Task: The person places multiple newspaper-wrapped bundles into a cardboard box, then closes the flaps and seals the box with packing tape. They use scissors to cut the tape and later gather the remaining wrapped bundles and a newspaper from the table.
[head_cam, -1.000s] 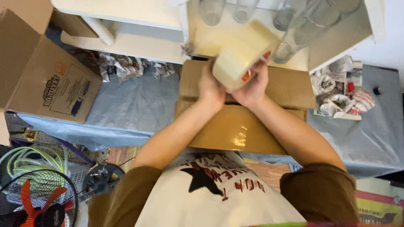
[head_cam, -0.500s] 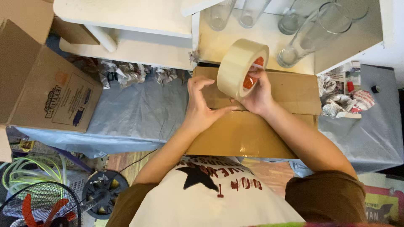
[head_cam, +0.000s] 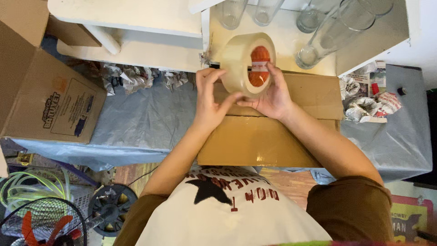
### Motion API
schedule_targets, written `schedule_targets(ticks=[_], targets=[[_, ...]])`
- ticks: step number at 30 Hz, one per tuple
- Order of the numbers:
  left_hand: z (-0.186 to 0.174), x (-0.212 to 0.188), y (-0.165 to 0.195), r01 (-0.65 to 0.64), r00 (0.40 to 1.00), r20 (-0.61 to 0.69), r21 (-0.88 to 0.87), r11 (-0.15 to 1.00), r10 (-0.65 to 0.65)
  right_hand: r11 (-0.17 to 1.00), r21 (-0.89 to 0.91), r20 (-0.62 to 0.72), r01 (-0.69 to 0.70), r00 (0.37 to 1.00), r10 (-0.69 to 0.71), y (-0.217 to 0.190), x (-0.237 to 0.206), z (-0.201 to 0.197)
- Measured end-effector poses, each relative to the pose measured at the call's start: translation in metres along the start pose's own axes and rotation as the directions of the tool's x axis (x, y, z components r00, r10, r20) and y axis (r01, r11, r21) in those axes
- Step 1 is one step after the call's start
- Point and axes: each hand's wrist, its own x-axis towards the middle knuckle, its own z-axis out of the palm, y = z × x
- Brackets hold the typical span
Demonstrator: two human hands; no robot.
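The tape roll is now lower than a second ago, held upright just above the far edge of the closed cardboard box. The right hand grips the roll at its orange core. The left hand pinches the outer rim, fingertips feeling along the tape surface. Empty drinking glasses stand on the white shelf beyond.
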Motion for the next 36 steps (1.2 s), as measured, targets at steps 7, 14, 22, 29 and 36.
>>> schedule_targets(ticks=[7, 14, 22, 29, 36], targets=[[-0.006, -0.009, 0.003, -0.044, 0.991, -0.117, 0.133, 0.990, 0.059, 0.999, -0.045, 0.313, -0.031, 0.949, 0.043, 0.011, -0.007, -0.034], [-0.009, -0.010, 0.002, -0.021, 0.998, -0.064, 0.073, 0.997, 0.025, 0.995, -0.054, 0.167, 0.083, 0.983, -0.073, 0.013, -0.009, -0.035], [-0.013, -0.006, 0.023, 0.025, 0.995, -0.103, 0.128, 0.991, -0.012, 0.995, -0.034, 0.313, 0.089, 0.947, -0.074, 0.020, -0.012, -0.044], [-0.012, -0.011, 0.046, -0.009, 0.990, -0.128, 0.386, 0.923, 0.063, 0.988, 0.016, 0.224, 0.151, 0.963, -0.151, 0.029, -0.019, -0.060], [-0.010, -0.011, 0.041, 0.163, 0.984, -0.097, 0.179, 0.970, -0.147, 0.981, 0.061, 0.109, 0.182, 0.976, -0.188, 0.032, -0.007, -0.059]])
